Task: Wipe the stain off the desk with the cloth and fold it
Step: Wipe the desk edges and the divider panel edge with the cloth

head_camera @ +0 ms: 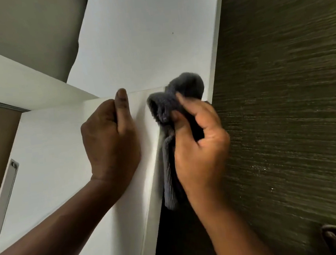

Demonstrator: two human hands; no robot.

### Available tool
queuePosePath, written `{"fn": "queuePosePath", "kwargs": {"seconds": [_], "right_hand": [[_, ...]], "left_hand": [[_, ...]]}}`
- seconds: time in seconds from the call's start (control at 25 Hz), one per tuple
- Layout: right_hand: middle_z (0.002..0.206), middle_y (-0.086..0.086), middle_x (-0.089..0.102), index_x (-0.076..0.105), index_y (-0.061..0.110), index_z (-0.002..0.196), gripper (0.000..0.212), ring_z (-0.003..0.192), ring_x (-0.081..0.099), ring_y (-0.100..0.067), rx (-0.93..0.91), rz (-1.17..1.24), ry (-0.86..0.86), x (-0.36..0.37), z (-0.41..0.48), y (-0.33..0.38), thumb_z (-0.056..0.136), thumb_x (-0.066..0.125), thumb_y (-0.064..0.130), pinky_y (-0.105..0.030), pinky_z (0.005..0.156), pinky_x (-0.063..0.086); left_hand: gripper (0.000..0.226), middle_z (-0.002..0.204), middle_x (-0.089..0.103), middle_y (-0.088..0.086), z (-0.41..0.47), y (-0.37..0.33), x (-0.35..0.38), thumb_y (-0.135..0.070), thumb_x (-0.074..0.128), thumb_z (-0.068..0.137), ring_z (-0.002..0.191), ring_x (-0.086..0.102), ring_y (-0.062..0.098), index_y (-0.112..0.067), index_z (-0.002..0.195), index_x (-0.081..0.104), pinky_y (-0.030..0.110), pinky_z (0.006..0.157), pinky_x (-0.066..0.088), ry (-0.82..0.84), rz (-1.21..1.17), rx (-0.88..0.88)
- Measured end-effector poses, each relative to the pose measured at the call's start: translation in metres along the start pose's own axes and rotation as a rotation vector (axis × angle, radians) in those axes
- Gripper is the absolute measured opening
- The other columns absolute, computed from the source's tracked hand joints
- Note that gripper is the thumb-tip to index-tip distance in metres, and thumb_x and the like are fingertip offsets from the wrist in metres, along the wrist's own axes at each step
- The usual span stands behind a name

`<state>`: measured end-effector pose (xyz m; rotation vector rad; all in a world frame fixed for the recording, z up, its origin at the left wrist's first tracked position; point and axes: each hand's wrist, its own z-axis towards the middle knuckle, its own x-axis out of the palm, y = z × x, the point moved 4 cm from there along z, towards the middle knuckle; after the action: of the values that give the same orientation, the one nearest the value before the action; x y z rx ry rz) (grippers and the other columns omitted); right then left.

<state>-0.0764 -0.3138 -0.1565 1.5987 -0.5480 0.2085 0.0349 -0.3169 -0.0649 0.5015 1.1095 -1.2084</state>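
Head view: cloth (173, 108) is seen as dark grey, ribbed terry, bunched at the top with a loose tail hanging down past the desk (143, 46) front edge. It is gripped in the right hand (198, 144), fingers closed around the bunched part, at the white desk's near right edge. Left hand (110, 140) is loosely curled, nothing held, thumb extended upward, laid flat against the white panel just left of the cloth, not touching it. A small dark speck (172, 33) is visible on the desktop, well above the cloth.
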Motion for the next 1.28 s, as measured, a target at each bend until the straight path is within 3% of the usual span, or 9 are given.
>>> {"fn": "queuePosePath", "kwargs": {"seconds": [0.12,0.28,0.48,0.6,0.76,0.96,1.12,1.28], "right_hand": [[0.110,-0.006,0.066,0.065,0.010,0.116,0.030,0.109,0.062,-0.013,0.031,0.024,0.064,0.001,-0.002,0.000,0.087,0.065,0.001,-0.028,0.097,0.050],[0.104,-0.007,0.066,0.072,0.007,0.106,0.029,0.101,0.064,-0.008,-0.076,-0.056,0.121,-0.020,-0.058,0.010,0.080,0.071,-0.006,-0.013,0.086,0.049],[0.102,-0.009,0.066,0.070,0.003,0.105,0.025,0.101,0.064,-0.015,-0.017,-0.095,0.061,-0.002,0.012,0.009,0.082,0.068,-0.006,-0.021,0.092,0.049],[0.100,-0.006,0.065,0.071,0.006,0.107,0.027,0.099,0.065,-0.016,-0.014,-0.172,0.063,-0.007,-0.017,0.016,0.081,0.071,-0.003,-0.028,0.088,0.054],[0.096,-0.001,0.063,0.073,0.011,0.106,0.030,0.091,0.065,-0.007,-0.073,-0.259,0.143,-0.020,-0.068,0.033,0.077,0.075,0.002,-0.017,0.077,0.054],[0.100,-0.006,0.062,0.070,0.006,0.109,0.026,0.097,0.062,-0.010,-0.059,-0.315,0.064,0.001,0.000,0.030,0.083,0.070,0.002,-0.022,0.085,0.054],[0.096,-0.002,0.063,0.072,0.011,0.107,0.026,0.092,0.062,-0.004,-0.032,-0.393,0.147,-0.011,-0.054,0.049,0.081,0.073,0.014,-0.017,0.080,0.053],[0.089,-0.001,0.061,0.074,0.005,0.097,0.022,0.080,0.062,-0.001,-0.034,-0.402,0.095,0.003,-0.029,0.048,0.076,0.079,0.002,-0.012,0.072,0.053]], "left_hand": [[0.052,0.046,0.017,0.000,-0.001,0.001,0.001,-0.034,0.040,0.099,0.046,0.023,0.014,-0.016,0.053,0.023,0.026,0.044,0.016,0.019,-0.016,-0.023],[0.052,0.044,0.021,-0.002,0.000,0.000,0.002,-0.034,0.040,0.098,0.045,0.026,0.014,-0.020,0.051,0.021,0.030,0.046,0.017,0.027,0.007,-0.025],[0.050,0.046,0.019,-0.003,-0.001,0.001,0.003,-0.033,0.039,0.098,0.047,0.022,0.017,-0.020,0.054,0.022,0.035,0.047,0.021,0.043,-0.042,-0.058],[0.049,0.046,0.019,-0.005,0.000,0.000,0.002,-0.033,0.039,0.098,0.047,0.023,0.018,-0.020,0.054,0.021,0.034,0.047,0.021,0.067,-0.009,-0.081],[0.048,0.045,0.021,-0.006,0.002,-0.001,0.000,-0.033,0.039,0.097,0.046,0.024,0.018,-0.026,0.054,0.018,0.031,0.048,0.020,0.093,0.022,-0.087],[0.047,0.046,0.020,-0.006,0.002,0.001,-0.002,-0.033,0.035,0.098,0.045,0.024,0.012,-0.027,0.055,0.017,0.028,0.046,0.015,0.067,-0.007,-0.113],[0.047,0.046,0.021,-0.006,0.001,-0.001,-0.003,-0.030,0.035,0.098,0.044,0.023,0.013,-0.026,0.055,0.017,0.031,0.051,0.009,0.066,0.017,-0.116],[0.045,0.047,0.021,-0.009,0.000,-0.001,-0.006,-0.026,0.036,0.098,0.045,0.023,0.016,-0.023,0.056,0.021,0.030,0.052,0.007,0.049,0.036,-0.116]]}}
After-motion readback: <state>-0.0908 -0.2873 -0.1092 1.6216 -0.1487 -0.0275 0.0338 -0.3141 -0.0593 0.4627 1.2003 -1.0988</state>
